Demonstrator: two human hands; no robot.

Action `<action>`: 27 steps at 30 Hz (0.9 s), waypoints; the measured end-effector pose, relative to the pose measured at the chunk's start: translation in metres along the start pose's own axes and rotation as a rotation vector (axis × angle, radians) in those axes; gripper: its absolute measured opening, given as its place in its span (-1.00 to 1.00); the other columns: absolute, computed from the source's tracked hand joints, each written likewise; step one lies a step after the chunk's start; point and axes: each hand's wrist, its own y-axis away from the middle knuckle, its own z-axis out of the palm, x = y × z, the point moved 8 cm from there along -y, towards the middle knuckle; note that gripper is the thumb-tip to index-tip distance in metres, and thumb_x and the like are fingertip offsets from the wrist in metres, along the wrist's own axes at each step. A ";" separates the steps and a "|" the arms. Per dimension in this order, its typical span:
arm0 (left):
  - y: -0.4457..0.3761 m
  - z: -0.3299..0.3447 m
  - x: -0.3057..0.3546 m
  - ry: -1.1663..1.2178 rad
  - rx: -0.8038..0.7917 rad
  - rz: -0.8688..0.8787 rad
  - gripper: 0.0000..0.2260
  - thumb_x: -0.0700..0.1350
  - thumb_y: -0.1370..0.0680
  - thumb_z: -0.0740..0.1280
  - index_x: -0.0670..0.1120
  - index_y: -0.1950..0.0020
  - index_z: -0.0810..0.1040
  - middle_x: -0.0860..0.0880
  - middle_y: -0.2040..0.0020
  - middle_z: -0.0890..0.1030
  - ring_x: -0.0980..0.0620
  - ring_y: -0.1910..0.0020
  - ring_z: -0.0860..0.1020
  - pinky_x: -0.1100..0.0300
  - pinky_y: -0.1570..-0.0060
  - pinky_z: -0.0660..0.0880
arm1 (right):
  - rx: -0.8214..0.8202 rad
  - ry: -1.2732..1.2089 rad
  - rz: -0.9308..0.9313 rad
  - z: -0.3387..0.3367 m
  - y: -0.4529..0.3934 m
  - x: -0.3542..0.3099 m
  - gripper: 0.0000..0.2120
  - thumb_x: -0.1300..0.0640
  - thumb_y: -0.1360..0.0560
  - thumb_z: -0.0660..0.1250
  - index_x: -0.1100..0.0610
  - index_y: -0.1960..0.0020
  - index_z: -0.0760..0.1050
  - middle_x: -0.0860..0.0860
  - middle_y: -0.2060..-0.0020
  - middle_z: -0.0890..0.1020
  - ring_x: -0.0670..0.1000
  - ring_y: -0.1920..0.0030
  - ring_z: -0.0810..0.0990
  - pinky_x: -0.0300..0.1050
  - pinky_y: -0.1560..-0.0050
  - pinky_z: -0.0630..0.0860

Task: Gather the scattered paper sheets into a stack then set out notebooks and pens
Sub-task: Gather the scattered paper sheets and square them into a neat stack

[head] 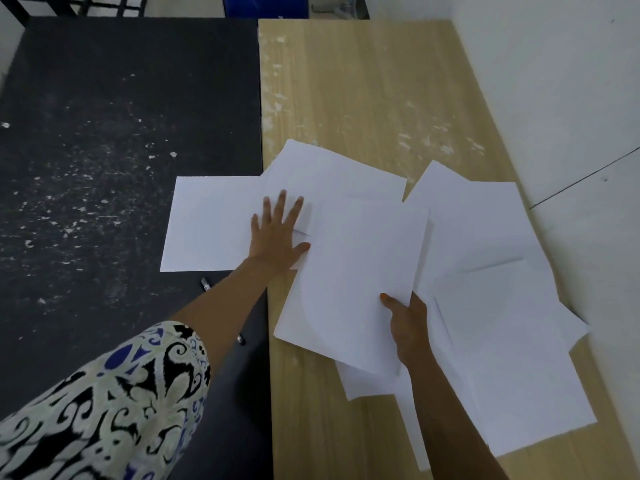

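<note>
Item one, left: a dark tabletop (104, 133), speckled with pale flecks, butted against the light one. A white sheet (211, 223) lies flat near its right edge, one corner reaching over the seam.

Item two: a pen (205, 284) on the dark tabletop just below that sheet, mostly hidden by our left forearm; another dark tip shows nearer us by the seam, and we cannot tell whether it belongs to the same pen.

Item three: our left hand (277, 233), patterned sleeve (114, 403) behind it, fingers straight and spread, palm pressing flat on the papers where the sheet meets the overlapping pile at the seam.

Item four: the light wooden tabletop (363, 84), scuffed with white marks along its left edge and middle.

Item five: loose paper sheets (491, 306) overlapping at odd angles across the near half of the wooden tabletop, reaching towards its right edge.

Item six: our right hand (408, 320), thumb on top and fingers beneath, pinching the near right edge of a large top sheet (353, 278) that lies over the others.
</note>
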 end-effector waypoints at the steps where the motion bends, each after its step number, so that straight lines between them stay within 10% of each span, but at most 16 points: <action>1: -0.006 0.000 0.007 -0.024 -0.006 0.023 -0.22 0.22 -0.57 0.20 0.11 -0.56 -0.28 -0.05 -0.58 -0.28 -0.21 -0.56 -0.11 -0.22 -0.46 0.07 | 0.005 -0.008 0.003 -0.005 -0.001 0.000 -0.76 0.31 -0.51 0.33 0.12 -0.15 0.57 -0.07 0.03 0.66 -0.07 0.01 0.62 -0.20 0.05 0.50; 8: -0.015 -0.004 0.012 -0.370 -0.049 -0.045 -0.27 0.30 -0.60 -0.03 -0.08 -0.57 -0.25 -0.20 -0.56 0.08 -0.20 -0.39 0.31 -0.14 -0.36 0.19 | 0.023 -0.034 0.042 -0.029 0.003 0.017 -0.76 0.31 -0.50 0.34 0.11 -0.14 0.57 -0.05 0.02 0.67 0.00 -0.01 0.62 -0.08 -0.02 0.52; 14: 0.008 -0.013 0.014 -0.512 0.057 0.069 -0.58 0.02 -0.67 0.04 -0.16 -0.47 0.23 -0.11 -0.19 0.54 -0.15 -0.19 0.47 -0.15 -0.41 0.11 | -0.010 -0.072 0.045 -0.026 0.011 0.024 -0.74 0.32 -0.50 0.34 0.12 -0.16 0.57 -0.03 0.00 0.68 0.00 -0.02 0.63 -0.13 0.01 0.53; 27: 0.074 -0.051 -0.030 0.256 0.530 -0.245 -0.77 -0.20 -0.57 0.27 -0.11 -0.22 0.54 -0.04 0.09 0.63 -0.05 0.19 0.57 0.08 0.02 0.24 | 0.002 -0.063 0.064 -0.008 0.027 0.034 -0.65 0.29 -0.52 0.32 0.13 -0.29 0.49 0.03 -0.10 0.63 0.03 -0.07 0.59 -0.01 -0.15 0.49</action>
